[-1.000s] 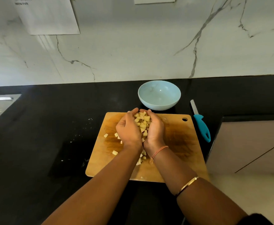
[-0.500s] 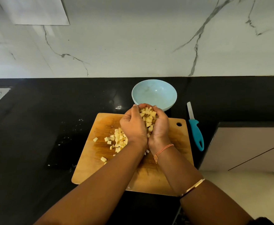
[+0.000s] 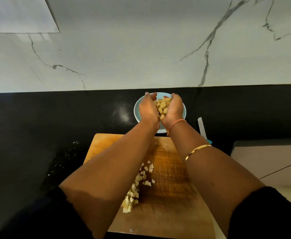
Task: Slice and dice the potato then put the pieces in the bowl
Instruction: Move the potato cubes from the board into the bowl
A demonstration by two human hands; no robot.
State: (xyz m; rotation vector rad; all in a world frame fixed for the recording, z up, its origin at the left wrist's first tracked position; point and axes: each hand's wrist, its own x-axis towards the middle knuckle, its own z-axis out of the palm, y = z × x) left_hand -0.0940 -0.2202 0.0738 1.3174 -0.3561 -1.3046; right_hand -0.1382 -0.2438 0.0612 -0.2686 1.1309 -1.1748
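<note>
Left hand (image 3: 149, 110) and right hand (image 3: 175, 107) cup small yellow potato cubes (image 3: 162, 106) between them, right above the round light-blue bowl (image 3: 136, 112).

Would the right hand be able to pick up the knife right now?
Probably not yet: the right hand, cupped with the left hand, holds potato cubes over the bowl; the knife lies close by.

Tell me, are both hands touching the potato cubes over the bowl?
Touching. The head view shows the left hand and right hand cupped together, the potato cubes piled against both palms, above the blue bowl.
</note>
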